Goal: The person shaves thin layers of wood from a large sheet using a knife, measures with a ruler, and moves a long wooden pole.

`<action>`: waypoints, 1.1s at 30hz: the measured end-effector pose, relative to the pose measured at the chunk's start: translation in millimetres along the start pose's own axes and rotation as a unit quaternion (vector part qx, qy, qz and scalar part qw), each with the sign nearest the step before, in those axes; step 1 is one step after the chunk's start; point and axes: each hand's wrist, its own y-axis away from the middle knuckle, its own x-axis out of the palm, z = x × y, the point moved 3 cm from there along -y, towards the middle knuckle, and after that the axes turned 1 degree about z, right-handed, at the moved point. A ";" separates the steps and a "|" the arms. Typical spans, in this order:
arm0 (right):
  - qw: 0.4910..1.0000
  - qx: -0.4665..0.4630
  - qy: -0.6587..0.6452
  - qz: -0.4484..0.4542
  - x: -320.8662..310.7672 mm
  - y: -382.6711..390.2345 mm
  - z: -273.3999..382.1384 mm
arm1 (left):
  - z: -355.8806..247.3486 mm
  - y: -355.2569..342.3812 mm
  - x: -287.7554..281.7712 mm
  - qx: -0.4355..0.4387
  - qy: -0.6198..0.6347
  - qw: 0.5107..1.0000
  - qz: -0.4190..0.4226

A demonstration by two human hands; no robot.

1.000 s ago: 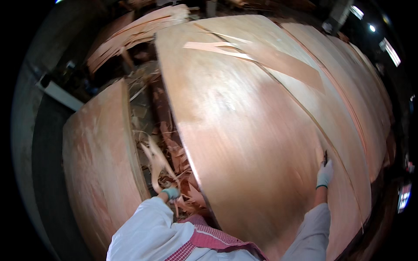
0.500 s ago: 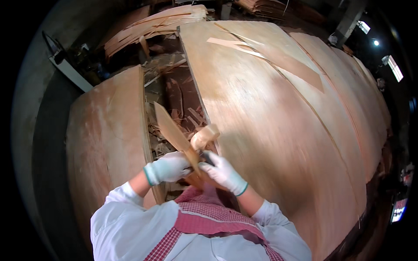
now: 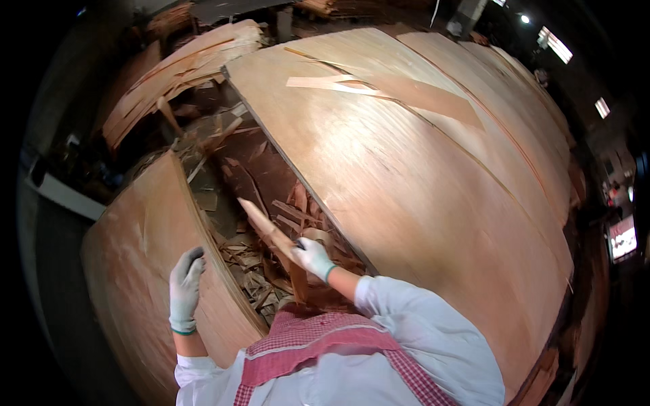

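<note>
Hands have separated since half a second ago: right hand alone now clamps the veneer strip, while left hand, fingers loosely apart and empty, hovers over the left veneer sheet. Strip's long axis runs from the person's chest up-left, its free end pointing over the scrap pile, in the gap beside the large veneer sheet. One-handed grip suggests the strip is being handled as waste.

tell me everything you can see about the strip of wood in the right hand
The wood strip is a long, narrow, thin piece of pale reddish-brown veneer with rough edges. It slants up and to the left from the gloved right hand, which grips it partway along; its lower end runs down toward the person's chest. It hangs over the scrap pile in the gap between two big sheets.
</note>
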 end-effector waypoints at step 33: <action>0.869 0.210 -0.378 -0.239 -198.9 -264.0 51.7 | -20.6 -591.1 172.6 0.246 -0.337 0.897 0.144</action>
